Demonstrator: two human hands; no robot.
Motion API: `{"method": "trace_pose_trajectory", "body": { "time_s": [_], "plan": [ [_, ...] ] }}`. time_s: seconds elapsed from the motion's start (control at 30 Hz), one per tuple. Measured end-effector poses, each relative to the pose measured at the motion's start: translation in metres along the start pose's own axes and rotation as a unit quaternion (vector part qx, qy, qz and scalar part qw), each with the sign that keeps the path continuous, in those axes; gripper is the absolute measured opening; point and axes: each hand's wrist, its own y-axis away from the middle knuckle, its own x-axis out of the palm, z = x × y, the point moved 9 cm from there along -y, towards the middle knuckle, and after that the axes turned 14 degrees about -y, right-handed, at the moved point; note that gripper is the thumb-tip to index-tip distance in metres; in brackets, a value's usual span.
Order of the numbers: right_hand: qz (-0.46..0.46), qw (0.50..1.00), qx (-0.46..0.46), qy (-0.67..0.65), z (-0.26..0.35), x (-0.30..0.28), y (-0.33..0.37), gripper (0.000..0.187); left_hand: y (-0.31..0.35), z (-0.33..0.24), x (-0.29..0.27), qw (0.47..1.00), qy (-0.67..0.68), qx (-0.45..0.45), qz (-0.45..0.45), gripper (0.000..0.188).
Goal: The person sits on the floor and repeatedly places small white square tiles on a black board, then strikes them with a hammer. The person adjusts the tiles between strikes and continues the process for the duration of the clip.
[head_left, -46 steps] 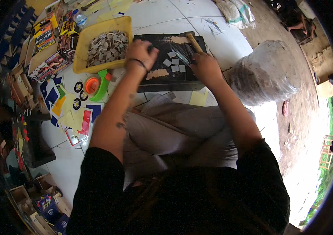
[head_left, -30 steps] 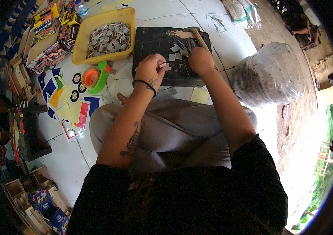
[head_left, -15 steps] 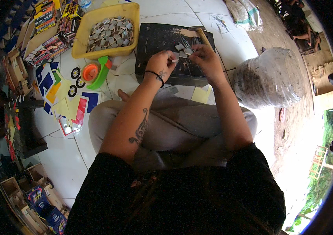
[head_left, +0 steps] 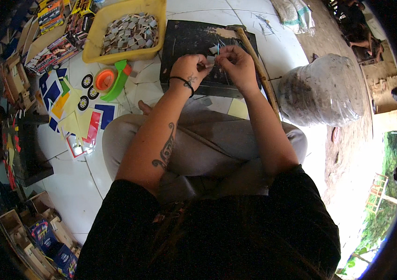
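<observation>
Above a black block (head_left: 175, 39) in front of me, my two hands are close together. Between thumb and fingers, my left hand (head_left: 188, 70) pinches a small pale flat piece (head_left: 209, 65). My right hand (head_left: 237, 65) is closed in a pinch beside it, on a thin strip or wire (head_left: 218, 48) that is too fine to name. A few small square pieces (head_left: 214, 49) lie on the block just beyond my fingers. Along the block's right side rests a wooden-handled hammer (head_left: 254, 56), its lower handle passing beside my right forearm.
A yellow tub (head_left: 88, 49) of small square pieces stands at the back left. Nearby lie a green and orange tape dispenser (head_left: 116, 88), black toy wheels (head_left: 82, 102) and coloured sheets (head_left: 79, 123). To the right sits a clear plastic bundle (head_left: 320, 91); thin wires (head_left: 265, 25) lie beyond the block.
My right hand has moved left and a little nearer me, away from the pieces on the block and up to my left hand. The left hand keeps its pinch.
</observation>
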Motion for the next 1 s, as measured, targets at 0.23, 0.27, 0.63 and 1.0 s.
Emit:
{"method": "trace_pose_trajectory", "body": {
  "time_s": [0.23,0.27,0.63,1.0],
  "plan": [
    [0.017,1.000,-0.017,0.008,-0.003,0.000,-0.005,0.009,0.000,0.000,0.000,1.000,0.023,0.004,-0.001,0.014],
    [0.018,0.999,-0.032,0.018,-0.001,0.000,-0.005,0.008,0.000,0.000,0.000,1.000,0.024,0.002,0.000,0.014],
    [0.024,0.991,-0.078,0.107,0.012,0.008,0.002,0.010,-0.002,0.003,0.004,1.000,0.007,-0.003,0.008,0.015],
    [0.042,0.982,-0.124,0.134,0.020,0.016,0.006,0.010,-0.003,0.004,0.003,0.999,-0.018,0.025,-0.033,0.019]
  ]
}}
